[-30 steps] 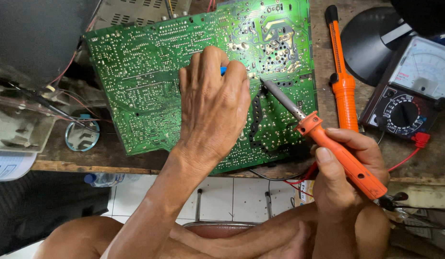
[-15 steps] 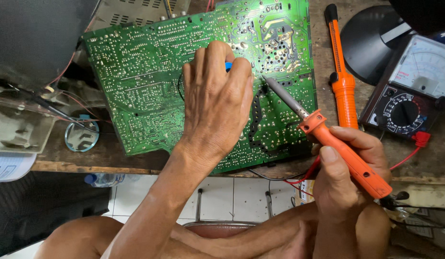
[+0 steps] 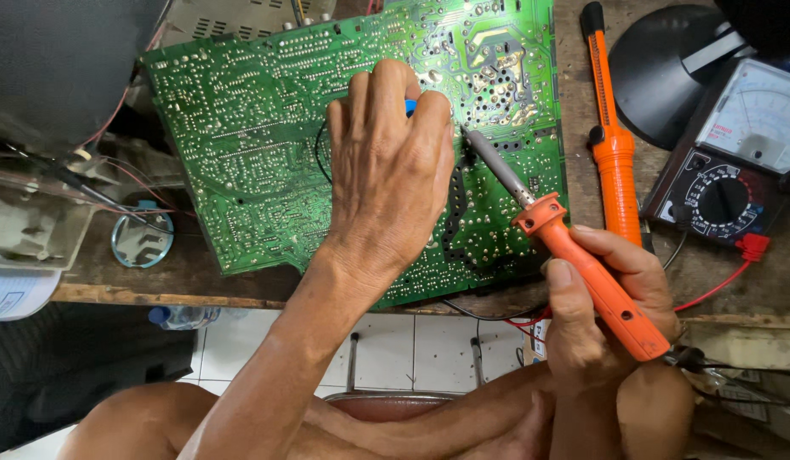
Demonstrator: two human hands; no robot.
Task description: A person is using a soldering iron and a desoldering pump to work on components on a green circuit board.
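Observation:
A large green circuit board (image 3: 258,153) lies solder side up on a wooden bench. My left hand (image 3: 386,170) rests on the board with its fingers curled around a small blue tool (image 3: 410,107), mostly hidden. My right hand (image 3: 608,307) grips the orange handle of a soldering iron (image 3: 582,264). The iron's metal tip (image 3: 476,145) touches the board just right of my left fingers.
A second orange tool (image 3: 612,145) lies right of the board. An analog multimeter (image 3: 735,162) with red leads sits at the far right, next to a black round dish (image 3: 659,60). A small round glass object (image 3: 142,238) lies left, near grey equipment (image 3: 37,221).
My left hand has shifted slightly right and up across the board. The soldering iron has followed to the right, with its tip kept close to my left fingers.

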